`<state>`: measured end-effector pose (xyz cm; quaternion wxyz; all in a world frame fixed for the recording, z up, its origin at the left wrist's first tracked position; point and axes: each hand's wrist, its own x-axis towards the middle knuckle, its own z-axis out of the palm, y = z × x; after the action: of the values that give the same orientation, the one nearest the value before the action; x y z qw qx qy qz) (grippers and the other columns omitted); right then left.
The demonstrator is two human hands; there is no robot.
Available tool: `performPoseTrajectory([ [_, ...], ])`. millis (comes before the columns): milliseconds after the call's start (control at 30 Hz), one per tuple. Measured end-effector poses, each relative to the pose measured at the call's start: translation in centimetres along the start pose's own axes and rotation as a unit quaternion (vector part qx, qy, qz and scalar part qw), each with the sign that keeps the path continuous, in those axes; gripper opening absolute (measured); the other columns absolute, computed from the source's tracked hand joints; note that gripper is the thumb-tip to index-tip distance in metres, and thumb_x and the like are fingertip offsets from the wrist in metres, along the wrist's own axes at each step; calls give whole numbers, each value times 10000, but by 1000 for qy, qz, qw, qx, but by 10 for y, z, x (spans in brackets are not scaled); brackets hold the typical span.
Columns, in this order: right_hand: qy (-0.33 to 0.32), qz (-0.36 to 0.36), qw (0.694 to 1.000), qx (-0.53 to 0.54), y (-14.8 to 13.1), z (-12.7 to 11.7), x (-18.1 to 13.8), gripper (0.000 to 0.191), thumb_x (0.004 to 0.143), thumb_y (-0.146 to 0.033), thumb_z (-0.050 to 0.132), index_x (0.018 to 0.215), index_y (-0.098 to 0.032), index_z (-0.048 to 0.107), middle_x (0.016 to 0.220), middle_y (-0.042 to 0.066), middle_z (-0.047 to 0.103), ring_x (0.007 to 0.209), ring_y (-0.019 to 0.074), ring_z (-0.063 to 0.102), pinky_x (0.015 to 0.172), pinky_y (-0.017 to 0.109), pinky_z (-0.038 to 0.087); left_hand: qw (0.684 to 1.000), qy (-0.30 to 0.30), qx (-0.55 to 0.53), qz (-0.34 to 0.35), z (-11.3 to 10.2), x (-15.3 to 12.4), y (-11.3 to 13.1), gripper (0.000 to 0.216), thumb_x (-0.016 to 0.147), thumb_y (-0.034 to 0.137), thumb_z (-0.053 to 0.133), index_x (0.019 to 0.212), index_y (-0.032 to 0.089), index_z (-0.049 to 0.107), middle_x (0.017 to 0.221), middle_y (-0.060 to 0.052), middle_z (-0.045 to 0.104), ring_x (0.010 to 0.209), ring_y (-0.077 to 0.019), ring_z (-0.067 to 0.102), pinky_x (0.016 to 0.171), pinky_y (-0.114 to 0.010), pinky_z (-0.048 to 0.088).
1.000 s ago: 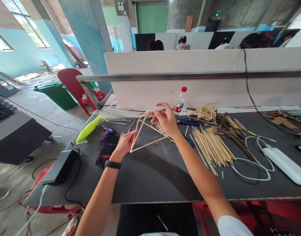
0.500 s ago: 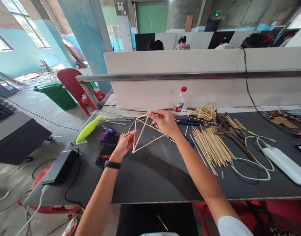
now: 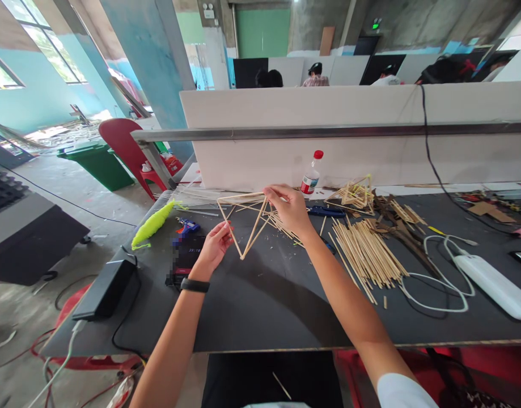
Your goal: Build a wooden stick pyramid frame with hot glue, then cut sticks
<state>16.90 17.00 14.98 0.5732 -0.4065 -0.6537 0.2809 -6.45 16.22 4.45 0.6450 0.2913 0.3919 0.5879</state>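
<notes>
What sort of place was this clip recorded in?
Probably a makeshift indoor workshop: a dark worktable bears a pile of thin wooden sticks, a white partition has other people beyond it, and the back wall looks like bare concrete.

Bright windows, soft shadow across table, stretched edges

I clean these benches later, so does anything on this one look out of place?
Little stands out: a short stub lies loose on the near side of the sticks, odd for being far shorter than they are. The bottle stands upright, and no break shows in the held frame.
</notes>
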Motion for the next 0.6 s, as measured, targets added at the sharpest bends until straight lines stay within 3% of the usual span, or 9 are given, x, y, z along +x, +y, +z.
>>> performPoseTrajectory([
  [67, 16, -16, 999, -24, 1, -2, 1, 424, 894, -637, 609, 936, -255, 789, 982, 69, 690, 882, 188, 637, 769, 319, 535, 1000, -7, -2, 15, 0, 0, 0, 332, 707, 277, 877, 961, 158, 700, 777, 28, 700, 585, -46, 626, 547, -141, 531],
  [200, 7, 15, 1000, -15, 7, -6, 4, 475, 903, -666, 573, 984, -240, 767, 860, 55, 698, 803, 181, 631, 747, 326, 531, 999, -15, 10, 41, 2, -4, 2, 369, 672, 317, 902, 935, 162, 694, 805, 29, 693, 611, -51, 626, 528, -143, 514],
  [433, 14, 26, 999, 27, 9, -12, 8, 465, 882, -657, 603, 1042, -248, 754, 981, 68, 745, 852, 189, 675, 765, 326, 557, 994, -18, 47, 98, 11, -13, 6, 425, 603, 387, 931, 860, 164, 676, 868, -4, 725, 643, -74, 650, 514, -149, 512],
  [600, 22, 2, 999, 34, 5, -20, 11, 419, 897, -631, 604, 953, -245, 757, 887, 48, 736, 872, 194, 678, 827, 327, 548, 983, 9, 55, 177, 8, -16, 20, 574, 658, 426, 903, 1143, 226, 671, 868, 2, 739, 692, -100, 684, 547, -158, 524],
])
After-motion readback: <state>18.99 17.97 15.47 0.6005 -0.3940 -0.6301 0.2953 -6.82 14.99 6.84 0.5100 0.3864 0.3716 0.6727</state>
